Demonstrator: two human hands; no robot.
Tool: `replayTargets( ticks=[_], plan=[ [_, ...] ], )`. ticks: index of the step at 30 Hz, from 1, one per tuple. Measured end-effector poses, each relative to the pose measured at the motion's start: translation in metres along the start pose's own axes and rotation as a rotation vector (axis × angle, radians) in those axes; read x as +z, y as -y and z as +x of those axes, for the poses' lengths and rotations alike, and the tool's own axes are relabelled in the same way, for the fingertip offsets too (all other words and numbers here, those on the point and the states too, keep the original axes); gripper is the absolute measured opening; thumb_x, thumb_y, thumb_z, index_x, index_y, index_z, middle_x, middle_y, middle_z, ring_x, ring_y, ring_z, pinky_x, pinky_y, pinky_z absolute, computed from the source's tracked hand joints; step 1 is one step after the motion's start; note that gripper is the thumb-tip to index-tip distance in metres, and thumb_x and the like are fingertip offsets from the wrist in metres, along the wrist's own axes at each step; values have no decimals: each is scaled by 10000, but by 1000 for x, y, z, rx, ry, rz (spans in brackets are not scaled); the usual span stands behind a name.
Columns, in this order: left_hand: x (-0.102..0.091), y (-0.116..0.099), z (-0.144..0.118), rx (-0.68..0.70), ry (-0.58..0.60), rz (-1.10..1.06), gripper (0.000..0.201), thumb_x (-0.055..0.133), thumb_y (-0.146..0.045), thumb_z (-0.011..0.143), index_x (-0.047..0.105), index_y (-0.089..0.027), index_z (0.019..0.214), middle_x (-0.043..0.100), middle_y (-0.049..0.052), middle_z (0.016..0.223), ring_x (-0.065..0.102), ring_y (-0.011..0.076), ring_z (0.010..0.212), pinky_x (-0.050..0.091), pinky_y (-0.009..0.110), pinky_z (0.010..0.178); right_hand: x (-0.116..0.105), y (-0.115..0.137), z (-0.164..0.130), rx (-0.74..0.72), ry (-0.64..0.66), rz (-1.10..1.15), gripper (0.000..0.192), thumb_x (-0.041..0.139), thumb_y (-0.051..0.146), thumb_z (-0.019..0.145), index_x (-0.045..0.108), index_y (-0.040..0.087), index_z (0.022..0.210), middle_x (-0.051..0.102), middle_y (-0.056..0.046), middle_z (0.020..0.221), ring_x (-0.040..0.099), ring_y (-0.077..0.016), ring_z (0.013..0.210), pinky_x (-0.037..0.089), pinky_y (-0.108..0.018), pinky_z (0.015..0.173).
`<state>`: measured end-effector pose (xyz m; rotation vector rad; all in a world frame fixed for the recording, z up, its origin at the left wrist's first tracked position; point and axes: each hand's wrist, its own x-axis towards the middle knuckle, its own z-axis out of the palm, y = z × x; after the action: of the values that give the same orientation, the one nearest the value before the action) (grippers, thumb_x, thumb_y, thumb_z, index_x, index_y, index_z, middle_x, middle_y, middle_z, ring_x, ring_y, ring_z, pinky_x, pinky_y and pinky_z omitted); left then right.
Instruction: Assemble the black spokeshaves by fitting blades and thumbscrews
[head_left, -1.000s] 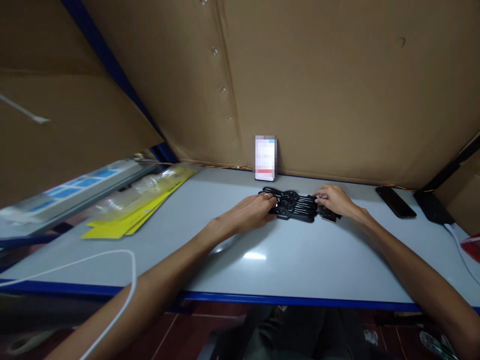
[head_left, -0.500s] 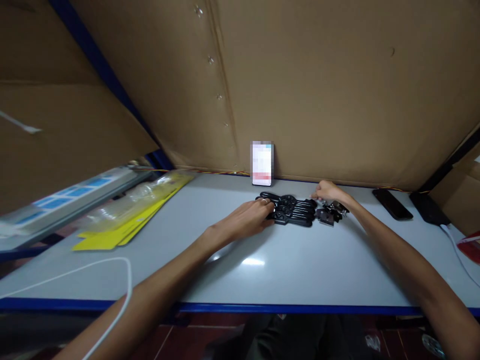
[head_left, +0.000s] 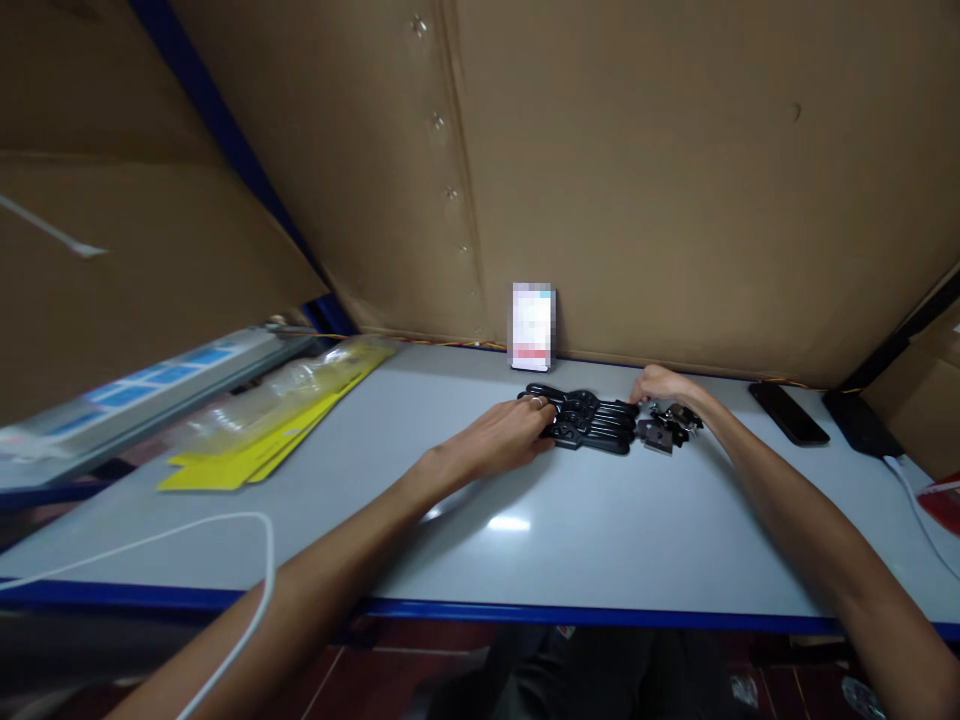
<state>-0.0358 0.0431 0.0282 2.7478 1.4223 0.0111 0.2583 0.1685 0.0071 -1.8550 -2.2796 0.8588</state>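
A glossy black ribbed piece (head_left: 592,422) with an ornate raised middle lies flat on the table. My left hand (head_left: 517,432), with a ring on one finger, is closed over its left end and hides that part. Beside the piece's right end is a small heap of metal clips and brackets (head_left: 664,432), some shiny and some dark. My right hand (head_left: 656,384) is just behind this heap, its fingers pinched together by the black piece's far right corner. What sits between those fingertips is too small to make out.
A lit phone (head_left: 532,328) leans against the cardboard wall (head_left: 637,180). Yellow cards in clear plastic (head_left: 277,410) and a power strip (head_left: 150,390) lie left. On the right are a dark phone (head_left: 789,412) and a black box (head_left: 862,424) with a white cable. Another white cable (head_left: 270,560) crosses my left forearm.
The whole view has shifted slightly, so things appear a little farther right. My left hand stays on the black piece, and my right hand remains pinched near its corner.
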Motion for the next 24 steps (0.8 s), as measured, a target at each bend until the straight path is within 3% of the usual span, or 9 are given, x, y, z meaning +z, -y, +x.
replayTargets(
  ticks=[2, 4, 6, 11, 14, 17, 24],
  plan=[
    [-1, 0, 0, 2, 3, 4, 192, 583, -270, 933, 625, -146, 1075, 667, 148, 1145, 648, 277, 993, 510, 384, 806, -1, -2, 1, 20, 13, -22, 228, 720, 337, 907, 714, 118, 969, 719, -74, 1004, 680, -202, 899, 555, -323, 786],
    [-1, -1, 0, 1, 4, 11, 194, 579, -270, 936, 621, -142, 1076, 666, 151, 1149, 646, 275, 994, 509, 383, 807, -5, -7, 0, 46, 17, -46, 335, 663, 370, 968, 646, 152, 1223, 658, -93, 1235, 666, -234, 1042, 577, -419, 876],
    [-1, -1, 0, 0, 3, 16, 193, 579, -267, 936, 618, -140, 1076, 667, 152, 1151, 645, 274, 992, 508, 385, 807, -10, -12, -4, 75, 5, -71, 394, 648, 384, 979, 600, 176, 1311, 614, -96, 1321, 648, -257, 1104, 574, -460, 907],
    [0, 0, 1, 8, -9, 20, 197, 586, -281, 927, 621, -144, 1063, 674, 147, 1142, 644, 265, 987, 511, 382, 814, -23, -21, -17, 96, -98, -121, 370, 647, 381, 978, 623, 170, 1281, 629, -92, 1302, 650, -257, 1094, 572, -445, 906],
    [1, 1, 0, 15, -23, 20, 208, 582, -288, 922, 623, -146, 1069, 675, 149, 1139, 644, 264, 983, 514, 380, 809, -21, -11, -21, 71, -173, -137, 264, 634, 335, 967, 723, 150, 1132, 730, -73, 1113, 678, -231, 1027, 532, -321, 875],
    [1, 2, 0, 25, -29, 19, 214, 573, -289, 924, 626, -142, 1071, 679, 151, 1117, 649, 268, 974, 516, 380, 799, -10, 6, -18, 62, -216, -157, 245, 698, 379, 881, 779, 158, 950, 768, -66, 943, 695, -224, 942, 475, -251, 747],
    [-1, -1, -1, 28, -34, 9, 208, 572, -275, 921, 624, -138, 1068, 683, 165, 1131, 652, 280, 987, 518, 393, 826, 3, 29, -10, 47, -163, -198, 292, 842, 416, 686, 718, 176, 796, 710, -43, 797, 638, -182, 760, 388, -240, 595]
  ],
)
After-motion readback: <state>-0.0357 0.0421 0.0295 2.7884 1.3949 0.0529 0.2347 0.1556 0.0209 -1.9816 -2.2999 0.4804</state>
